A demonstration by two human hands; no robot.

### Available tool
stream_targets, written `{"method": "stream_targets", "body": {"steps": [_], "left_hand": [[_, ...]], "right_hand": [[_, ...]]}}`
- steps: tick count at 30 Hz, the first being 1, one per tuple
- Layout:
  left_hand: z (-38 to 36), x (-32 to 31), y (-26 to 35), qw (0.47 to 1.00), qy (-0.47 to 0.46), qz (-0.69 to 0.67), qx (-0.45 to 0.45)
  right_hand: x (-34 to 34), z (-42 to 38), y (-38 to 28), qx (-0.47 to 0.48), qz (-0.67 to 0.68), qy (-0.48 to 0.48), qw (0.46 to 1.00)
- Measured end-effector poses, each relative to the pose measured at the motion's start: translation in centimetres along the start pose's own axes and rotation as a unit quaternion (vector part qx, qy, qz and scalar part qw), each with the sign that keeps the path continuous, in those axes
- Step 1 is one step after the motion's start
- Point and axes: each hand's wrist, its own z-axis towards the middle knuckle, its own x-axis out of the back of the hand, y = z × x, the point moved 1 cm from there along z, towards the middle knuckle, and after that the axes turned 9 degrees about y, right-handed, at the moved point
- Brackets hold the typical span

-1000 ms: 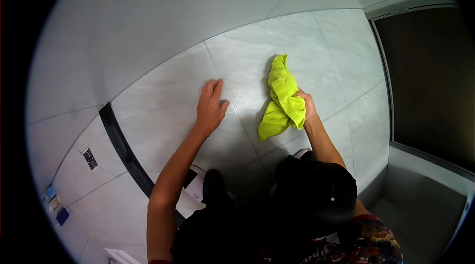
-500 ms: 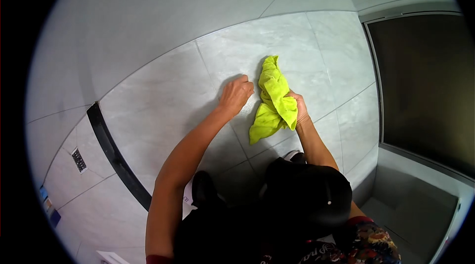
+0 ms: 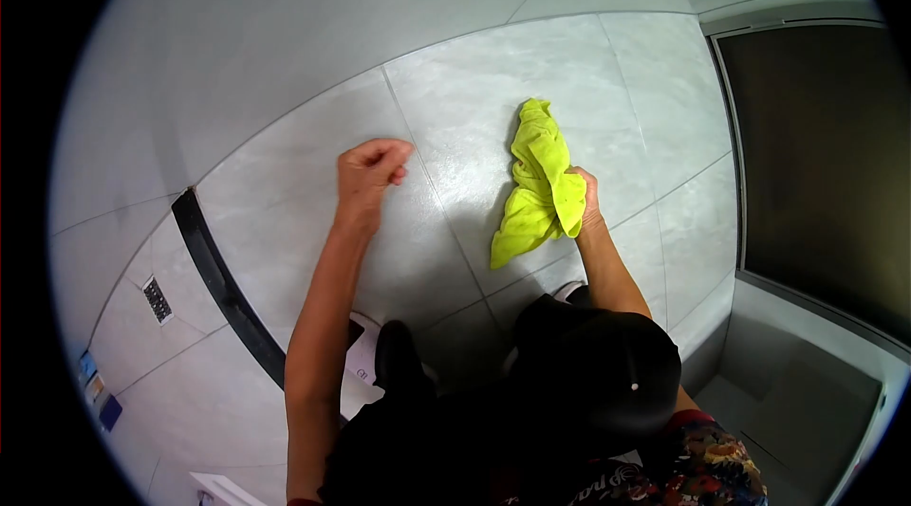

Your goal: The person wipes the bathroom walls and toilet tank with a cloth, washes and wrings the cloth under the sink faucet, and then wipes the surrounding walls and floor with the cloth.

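Observation:
A bright yellow-green cloth [image 3: 543,179], bunched and twisted, hangs from my right hand [image 3: 589,200] over the grey tile floor [image 3: 474,98]. The fingers of that hand are wrapped round the cloth's right side and partly hidden behind it. Off to the left, apart from the cloth, my left hand [image 3: 370,174] is above the floor tiles with its fingers curled and pressed together. Whether anything small is inside those fingers cannot be made out.
A black strip [image 3: 223,288] crosses the floor at the left, with a drain grate [image 3: 158,299] beyond it. Grey walls [image 3: 313,13] rise at the back. A dark panel [image 3: 816,165] in a metal frame stands at the right. My shoes are below, and small packages [image 3: 100,392] lie far left.
My left hand has moved left, away from the cloth. My right hand and the cloth have shifted slightly right in view, while the camera view has moved a little.

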Motion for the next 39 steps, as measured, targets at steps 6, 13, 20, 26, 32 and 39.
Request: {"method": "stream_targets", "body": {"steps": [6, 13, 20, 26, 32, 39], "left_hand": [[-0.5, 9.5, 0.9, 0.994, 0.093, -0.043, -0.044], [-2.6, 19.3, 0.8, 0.98, 0.192, -0.026, -0.049], [-3.7, 23.0, -2.2, 0.972, 0.226, -0.058, -0.037], [-3.3, 24.4, -3.4, 0.973, 0.217, -0.061, -0.045], [-2.6, 26.1, -3.9, 0.965, 0.251, -0.027, -0.062], [-5.1, 24.5, 0.5, 0.954, 0.283, -0.073, -0.069]], "right_hand": [[-1.5, -1.7, -1.2, 0.023, -0.07, -0.015, 0.997], [2.4, -3.6, -8.7, 0.33, -0.461, 0.153, 0.809], [3.7, -6.8, -8.7, 0.495, -0.454, 0.244, 0.7], [4.9, -7.6, -8.8, 0.441, -0.411, 0.306, 0.737], [4.4, -6.7, -7.6, 0.512, -0.567, 0.216, 0.608], [-2.4, -2.5, 0.9, 0.389, -0.768, 0.285, 0.422]]}}
